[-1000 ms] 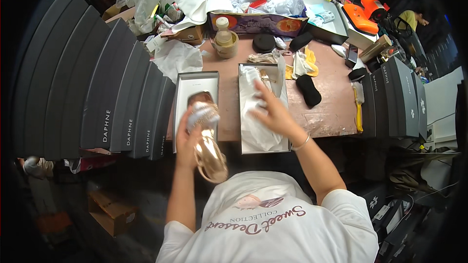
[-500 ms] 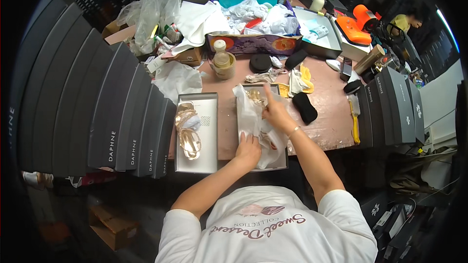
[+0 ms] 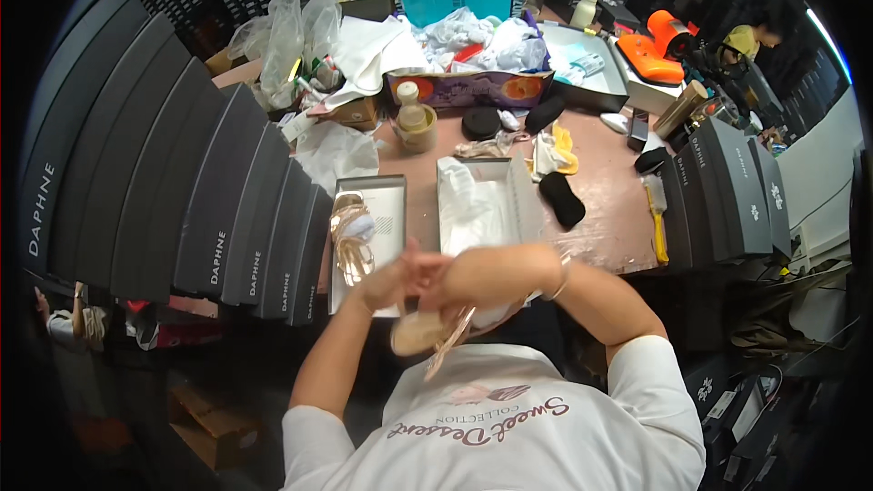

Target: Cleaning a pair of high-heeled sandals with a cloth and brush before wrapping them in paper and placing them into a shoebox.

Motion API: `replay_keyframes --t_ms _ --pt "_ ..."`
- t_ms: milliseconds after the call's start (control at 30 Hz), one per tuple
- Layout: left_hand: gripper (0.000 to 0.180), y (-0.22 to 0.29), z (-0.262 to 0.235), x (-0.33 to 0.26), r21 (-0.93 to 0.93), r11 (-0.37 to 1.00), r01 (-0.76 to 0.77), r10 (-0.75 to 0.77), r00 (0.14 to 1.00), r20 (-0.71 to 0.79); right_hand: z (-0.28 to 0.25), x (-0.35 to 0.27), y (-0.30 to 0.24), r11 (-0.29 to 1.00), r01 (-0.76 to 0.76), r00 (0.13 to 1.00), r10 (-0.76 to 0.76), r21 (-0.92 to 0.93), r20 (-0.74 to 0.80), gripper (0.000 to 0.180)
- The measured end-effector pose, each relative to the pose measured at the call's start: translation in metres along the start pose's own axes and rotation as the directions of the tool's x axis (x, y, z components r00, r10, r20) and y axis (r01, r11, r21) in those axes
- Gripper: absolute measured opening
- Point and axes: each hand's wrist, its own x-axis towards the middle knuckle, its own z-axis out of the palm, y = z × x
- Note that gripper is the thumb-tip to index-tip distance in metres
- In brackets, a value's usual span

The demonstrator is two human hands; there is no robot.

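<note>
Watching remotely, I see the left hand [image 3: 393, 282] and right hand [image 3: 491, 275] together at lower centre, above a gold sandal [image 3: 416, 334]; blur hides each grip, so I cannot tell. A loose hold could drop it short of the right-hand box [image 3: 524, 209].

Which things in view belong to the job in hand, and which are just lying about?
Apparently in the job:
strappy sandal at the left hand and right hand
gold sandal in the left open box
right open box
white paper

Apparently lying about:
black pad
yellow-handled brush
orange device
purple carton
</note>
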Motion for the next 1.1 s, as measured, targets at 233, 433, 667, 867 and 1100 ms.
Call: replay_keyframes --t_ms 233,433,667,867,1100 --pt "0.079 -0.115 0.048 -0.026 -0.554 0.804 -0.215 0.174 0.977 -0.125 0.073 0.013 0.014 0.992 -0.086 0.841 0.025 -0.089 -0.541 0.022" --pt "0.077 -0.081 0.075 -0.040 -0.329 0.927 -0.178 0.087 0.958 -0.272 0.095 -0.052 0.021 0.879 -0.385 0.541 0.461 0.280 -0.704 0.047" --pt "0.067 -0.089 0.085 -0.027 -0.577 0.806 -0.134 -0.107 0.925 -0.365 0.159 -0.046 0.033 0.610 -0.161 0.547 0.710 0.776 -0.444 0.060" --pt "0.054 -0.072 0.080 -0.013 0.028 0.999 -0.020 0.030 0.913 -0.407 0.107 -0.088 0.042 0.801 -0.409 0.699 0.583 0.437 -0.414 0.045" --pt "0.055 -0.074 0.100 -0.017 0.007 1.000 -0.008 0.010 0.894 -0.447 0.091 -0.207 0.207 0.406 -0.904 0.108 0.523 0.136 -0.846 0.054"
